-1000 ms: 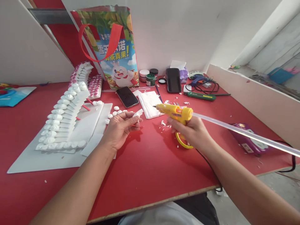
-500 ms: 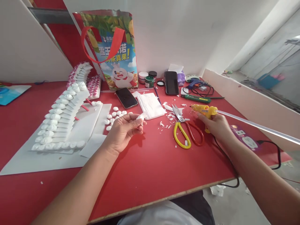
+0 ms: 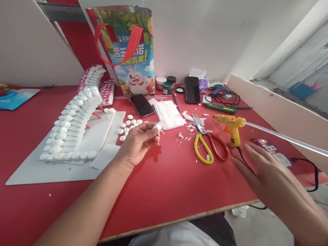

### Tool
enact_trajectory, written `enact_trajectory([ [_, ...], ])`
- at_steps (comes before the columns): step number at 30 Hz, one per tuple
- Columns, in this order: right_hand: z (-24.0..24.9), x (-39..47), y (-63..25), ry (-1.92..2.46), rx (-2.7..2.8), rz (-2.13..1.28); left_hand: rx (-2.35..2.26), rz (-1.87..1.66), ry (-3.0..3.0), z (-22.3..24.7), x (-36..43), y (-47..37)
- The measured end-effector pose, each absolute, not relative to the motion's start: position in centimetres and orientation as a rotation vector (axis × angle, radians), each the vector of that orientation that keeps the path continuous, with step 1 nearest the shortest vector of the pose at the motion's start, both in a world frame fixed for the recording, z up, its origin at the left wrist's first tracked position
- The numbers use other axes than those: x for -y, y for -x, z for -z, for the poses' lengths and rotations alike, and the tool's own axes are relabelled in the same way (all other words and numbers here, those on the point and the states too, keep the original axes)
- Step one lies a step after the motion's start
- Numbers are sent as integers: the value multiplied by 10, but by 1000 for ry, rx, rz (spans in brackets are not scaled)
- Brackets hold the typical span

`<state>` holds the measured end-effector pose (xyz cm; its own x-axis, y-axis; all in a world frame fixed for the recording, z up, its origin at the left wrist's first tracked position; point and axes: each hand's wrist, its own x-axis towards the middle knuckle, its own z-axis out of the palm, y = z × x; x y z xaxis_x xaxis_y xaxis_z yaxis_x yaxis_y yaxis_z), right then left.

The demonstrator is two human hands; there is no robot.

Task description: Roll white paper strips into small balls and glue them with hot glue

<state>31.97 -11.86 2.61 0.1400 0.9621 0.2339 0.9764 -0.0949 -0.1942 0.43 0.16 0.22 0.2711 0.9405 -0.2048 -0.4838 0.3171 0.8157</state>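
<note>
My left hand (image 3: 139,141) pinches a small white paper piece (image 3: 159,125) between thumb and fingers, over the middle of the red table. Fingers stretched out and slightly blurred, my right hand (image 3: 265,169) is empty, just in front of a yellow glue gun (image 3: 232,128). The glue gun has a long clear glue stick (image 3: 284,138) in its back. Open scissors (image 3: 205,140) with one yellow and one red handle lie between the hands. Behind my left hand are a stack of white paper (image 3: 169,116) and several small white rolled paper flowers (image 3: 125,126).
At left a curved white paper model (image 3: 70,126) edged with white rolls stands on a white board (image 3: 28,171). A printed bag (image 3: 133,54), a phone (image 3: 142,105), paint jars (image 3: 167,87) and a dark case (image 3: 192,89) line the back. Paper scraps lie around the scissors.
My right hand has let go of the glue gun and drawn back toward me, fingers spread. The glue gun now rests on the table. My left hand still holds the paper piece.
</note>
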Motion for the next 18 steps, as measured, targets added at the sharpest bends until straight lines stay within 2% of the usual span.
enact_trajectory([
  [3,-53,125,-275,1787,1753,-315,-812,-1065,-726,-5,0,-7],
  [6,-66,81,-228,1506,1634,-726,-845,-1088,-752,-5,1,-9],
  [11,-44,2,-187,1284,1238,-1358,-864,-1129,-769,-3,1,-10],
  [14,-24,-5,-184,1125,1074,-1498,-877,-1115,-766,-3,0,-10],
  [18,-16,4,-186,1032,1080,-1501,-896,-1081,-775,-3,0,-11],
])
